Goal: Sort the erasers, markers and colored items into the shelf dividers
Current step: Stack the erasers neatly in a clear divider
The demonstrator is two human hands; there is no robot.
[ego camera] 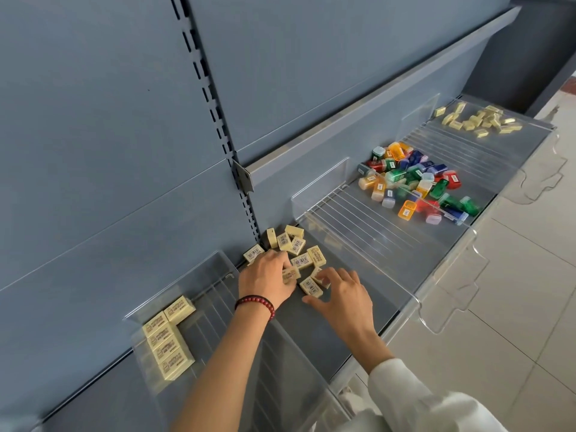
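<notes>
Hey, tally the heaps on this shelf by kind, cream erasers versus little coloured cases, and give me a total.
Cream eraser heaps: 3 (left row, middle pile, far right pile)
Coloured case heaps: 1
Total: 4

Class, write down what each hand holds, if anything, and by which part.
The left hand grips one cream eraser by one end. The right hand holds nothing; its fingers only touch loose erasers.

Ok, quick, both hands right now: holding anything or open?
Left hand: fingers curled round a loose eraser.
Right hand: open, fingers spread, tips touching the eraser pile.
</notes>
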